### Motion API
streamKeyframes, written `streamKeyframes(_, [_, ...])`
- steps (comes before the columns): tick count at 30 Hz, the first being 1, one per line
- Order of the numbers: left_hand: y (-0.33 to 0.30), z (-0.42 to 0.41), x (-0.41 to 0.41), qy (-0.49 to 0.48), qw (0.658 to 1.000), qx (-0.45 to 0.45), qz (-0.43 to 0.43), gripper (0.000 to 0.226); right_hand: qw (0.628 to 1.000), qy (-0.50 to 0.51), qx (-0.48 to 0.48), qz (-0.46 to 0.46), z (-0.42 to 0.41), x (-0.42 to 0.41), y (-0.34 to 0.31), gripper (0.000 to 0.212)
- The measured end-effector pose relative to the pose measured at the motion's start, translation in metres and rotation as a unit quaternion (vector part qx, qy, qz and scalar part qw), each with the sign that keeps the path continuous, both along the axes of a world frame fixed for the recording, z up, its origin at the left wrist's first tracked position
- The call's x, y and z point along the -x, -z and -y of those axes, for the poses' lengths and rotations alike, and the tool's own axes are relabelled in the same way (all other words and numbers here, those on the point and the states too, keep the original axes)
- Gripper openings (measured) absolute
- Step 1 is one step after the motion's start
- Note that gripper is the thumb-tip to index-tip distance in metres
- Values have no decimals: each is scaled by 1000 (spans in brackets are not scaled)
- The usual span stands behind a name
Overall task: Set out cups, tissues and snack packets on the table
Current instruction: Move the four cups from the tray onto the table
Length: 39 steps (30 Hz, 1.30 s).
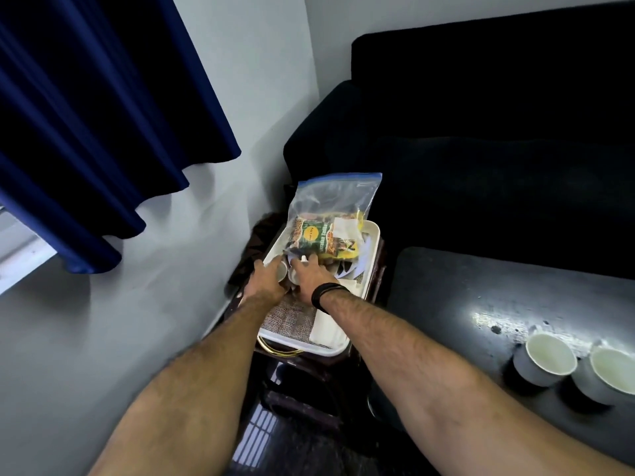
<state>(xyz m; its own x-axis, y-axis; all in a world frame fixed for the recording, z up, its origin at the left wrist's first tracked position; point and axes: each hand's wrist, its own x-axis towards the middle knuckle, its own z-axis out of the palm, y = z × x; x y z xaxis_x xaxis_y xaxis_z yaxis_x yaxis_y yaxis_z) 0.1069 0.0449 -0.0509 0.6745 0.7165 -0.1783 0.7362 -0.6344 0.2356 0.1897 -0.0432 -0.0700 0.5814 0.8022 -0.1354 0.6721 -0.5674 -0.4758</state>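
A: Where are the hands?

B: Both reach into the white tray (338,348) on the dark stand by the wall; the left hand (264,281) sits at the tray's left edge, the right hand (314,276), with a black band (326,293) at its wrist, just beside it on the right.

A: Holding what?

B: The left fingers curl round a small white cup (281,271) lying on its side, mouth facing the right hand; a second cup (294,275) lies just under the right palm; the right fingers stretch out towards the bag (331,214), but motion blur hides the tips, so I cannot tell whether they pinch anything.

A: And the snacks?

B: In that clear zip bag at the tray's far end; it stands tilted, long axis running near to far, blue seal at the far top, leaning towards the sofa (481,132); a green packet (314,237) and a yellow one (348,250) show through it.

A: Tissues?

B: Possibly the white sheets (326,328) on the near right of the tray, beside a patterned cloth (292,317); the view is too soft to be sure.

A: Anything on the table?

B: Two paper cups (546,359) stand upright, touching, mouths up, at the near right of the black table (481,297).

A: The rest?

B: A blue curtain (86,132) hangs far left.
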Motion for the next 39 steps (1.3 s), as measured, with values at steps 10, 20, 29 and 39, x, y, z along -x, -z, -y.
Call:
streamKeyframes(10, [-68, 50, -13, 22, 992, -82, 97, 67, 986, 66, -148, -31, 89, -41, -76, 67])
streamKeyframes(20, [-71, 208, -107, 154, 979, -74, 114, 60, 965, 237, -100, 38, 311, -130, -102, 48])
streamKeyframes(29, [-25, 344, -177, 225, 970, 10, 89, 51, 943, 332, -32, 12, 449, -181, -57, 55])
streamKeyframes(39, [34, 391, -213, 263, 964, 20, 23, 55, 950, 309, -4, -51, 450, -194, 22, 54])
